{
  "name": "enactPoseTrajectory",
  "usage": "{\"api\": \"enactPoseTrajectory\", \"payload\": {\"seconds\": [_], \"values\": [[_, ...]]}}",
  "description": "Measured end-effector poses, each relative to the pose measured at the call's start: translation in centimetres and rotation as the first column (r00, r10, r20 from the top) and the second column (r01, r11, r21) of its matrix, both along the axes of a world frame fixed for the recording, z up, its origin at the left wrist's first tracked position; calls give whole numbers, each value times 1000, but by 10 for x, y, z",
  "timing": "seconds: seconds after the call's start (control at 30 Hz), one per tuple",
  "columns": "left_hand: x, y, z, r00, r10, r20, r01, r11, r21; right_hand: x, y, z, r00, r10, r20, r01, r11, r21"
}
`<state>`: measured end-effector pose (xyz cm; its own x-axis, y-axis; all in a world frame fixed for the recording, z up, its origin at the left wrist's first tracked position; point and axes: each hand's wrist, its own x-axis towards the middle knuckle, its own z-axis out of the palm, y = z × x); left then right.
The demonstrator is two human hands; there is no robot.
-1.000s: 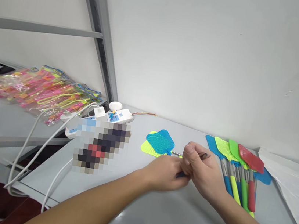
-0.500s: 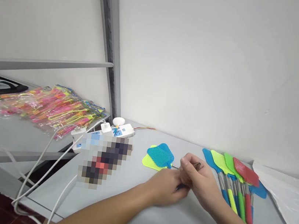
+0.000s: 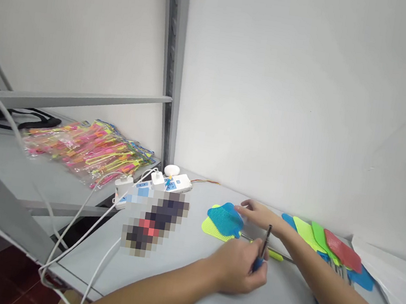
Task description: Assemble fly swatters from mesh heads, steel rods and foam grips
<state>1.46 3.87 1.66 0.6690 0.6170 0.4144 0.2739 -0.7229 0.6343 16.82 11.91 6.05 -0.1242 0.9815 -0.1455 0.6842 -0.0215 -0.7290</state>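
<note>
- My hands have parted: my left hand now grips the blue-handled swatter rod alone, closed around it and holding it upright.
- My right hand, fingers loosely open, has reached out to touch the blue swatter head lying on a yellow one.
- Beside my right arm lies the swatter row; the power strip sits at left.

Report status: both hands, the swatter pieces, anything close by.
Left hand shut on blue-handled metal rod, held upright. Right hand open, fingers on blue swatter head, yellow head beneath. Finished swatters lie under right forearm.
</note>
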Motion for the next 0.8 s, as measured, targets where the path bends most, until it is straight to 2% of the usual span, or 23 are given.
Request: {"api": "enactPoseTrajectory", "payload": {"seconds": [0.13,0.37,0.57,0.67,0.8], "values": [[-2,0,2,1000,18,-16,-18,1000,13,-14,22,-19,992,68,107,-64,997,-42],[-3,-8,3,998,-42,-57,43,999,26,-20,23,-19,968,160,192,-157,987,-29],[0,-11,2,996,-85,20,86,996,0,-32,27,-33,932,224,286,-223,974,-35],[-1,-11,4,990,-112,87,117,992,-46,-33,31,-37,911,287,297,-274,958,-87],[-1,-11,6,985,-106,139,130,976,-174,-33,36,-34,888,352,296,-319,935,-156]]}}
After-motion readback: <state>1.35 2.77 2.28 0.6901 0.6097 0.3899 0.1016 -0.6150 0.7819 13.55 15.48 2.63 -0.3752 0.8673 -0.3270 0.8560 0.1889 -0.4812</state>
